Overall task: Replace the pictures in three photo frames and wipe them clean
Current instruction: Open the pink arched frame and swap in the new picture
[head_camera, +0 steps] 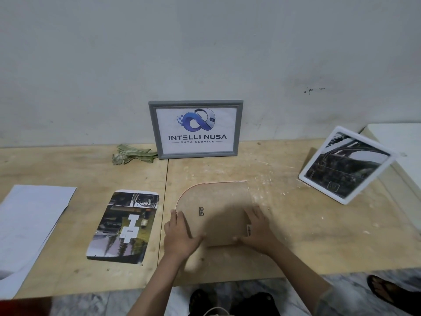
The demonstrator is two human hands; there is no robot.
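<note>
An arch-shaped photo frame (216, 206) lies face down on the wooden table (296, 236), its brown backing board up. My left hand (180, 236) holds its left edge, thumb across the board. My right hand (259, 229) rests on its right edge, fingers over the rim by a small clip. A printed picture (125, 226) with dark photos lies flat to the left of the frame. A grey frame (196, 128) showing a logo print leans on the wall behind. A white frame (346, 165) with a dark picture stands tilted at the right.
A crumpled greenish cloth (129, 153) lies by the grey frame's left side. White paper sheets (29, 226) sit at the table's left end. A white surface (398, 137) adjoins the far right corner. A sandalled foot (385, 290) is on the floor at the lower right.
</note>
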